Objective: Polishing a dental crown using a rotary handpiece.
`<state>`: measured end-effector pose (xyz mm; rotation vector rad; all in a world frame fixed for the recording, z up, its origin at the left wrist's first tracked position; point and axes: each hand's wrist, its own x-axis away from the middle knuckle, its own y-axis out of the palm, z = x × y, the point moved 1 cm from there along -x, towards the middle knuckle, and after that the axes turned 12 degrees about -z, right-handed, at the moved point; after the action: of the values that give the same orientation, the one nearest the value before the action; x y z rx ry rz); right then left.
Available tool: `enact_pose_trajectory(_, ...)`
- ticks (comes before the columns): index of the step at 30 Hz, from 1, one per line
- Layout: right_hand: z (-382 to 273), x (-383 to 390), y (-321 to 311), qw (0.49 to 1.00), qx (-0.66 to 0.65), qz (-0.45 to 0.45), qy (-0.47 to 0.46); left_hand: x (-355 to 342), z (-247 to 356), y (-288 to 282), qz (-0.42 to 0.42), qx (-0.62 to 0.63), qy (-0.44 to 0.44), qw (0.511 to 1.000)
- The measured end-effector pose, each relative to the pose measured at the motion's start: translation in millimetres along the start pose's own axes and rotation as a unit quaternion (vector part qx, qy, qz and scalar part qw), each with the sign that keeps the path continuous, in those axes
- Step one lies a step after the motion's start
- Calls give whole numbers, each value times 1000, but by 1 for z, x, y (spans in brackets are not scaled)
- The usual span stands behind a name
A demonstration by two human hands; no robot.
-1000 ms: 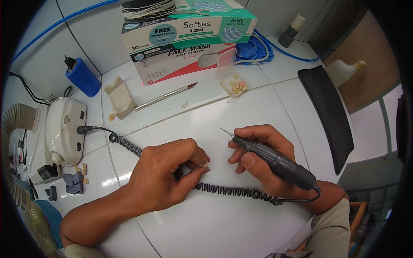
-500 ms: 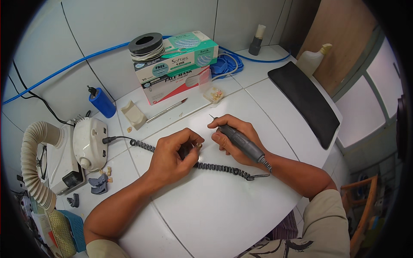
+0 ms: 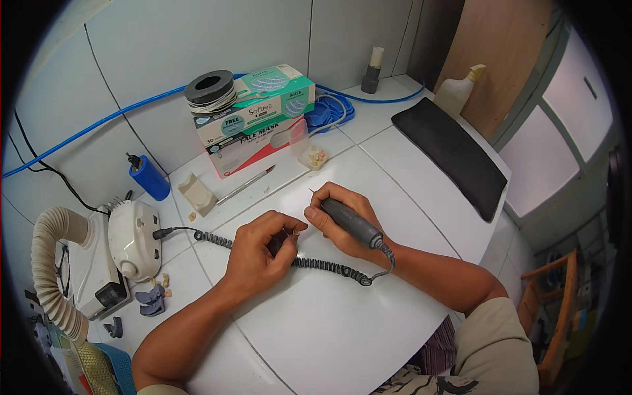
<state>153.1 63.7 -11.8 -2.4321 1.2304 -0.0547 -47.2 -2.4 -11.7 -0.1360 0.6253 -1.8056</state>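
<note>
Presumably for control, the right hand (image 3: 349, 244) grips a rotary handpiece (image 3: 353, 224) pen-style; the left hand (image 3: 252, 249) pinches a small pale piece (image 3: 296, 233).

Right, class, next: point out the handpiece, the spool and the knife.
Handpiece (image 3: 351, 222): head view, middle of its dark body.
Spool (image 3: 209, 94): head view, front of its black rim.
Knife (image 3: 245, 185): head view, middle of its silver handle.

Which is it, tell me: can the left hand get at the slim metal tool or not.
Probably yes: the slim metal tool lies beyond the left hand, and nothing seems to stand between them. The hand appears to hold a small piece, though, which may need setting down first.
</note>
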Motion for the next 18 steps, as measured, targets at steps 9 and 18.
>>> enact_pose_trajectory(9,-4,9,-11,993,30,-110,-40,-1,4,-3,-12,-1,-3,1000)
enact_pose_trajectory(18,-3,8,-9,990,60,-113,-59,0,1,-6,-59,23,12,998)
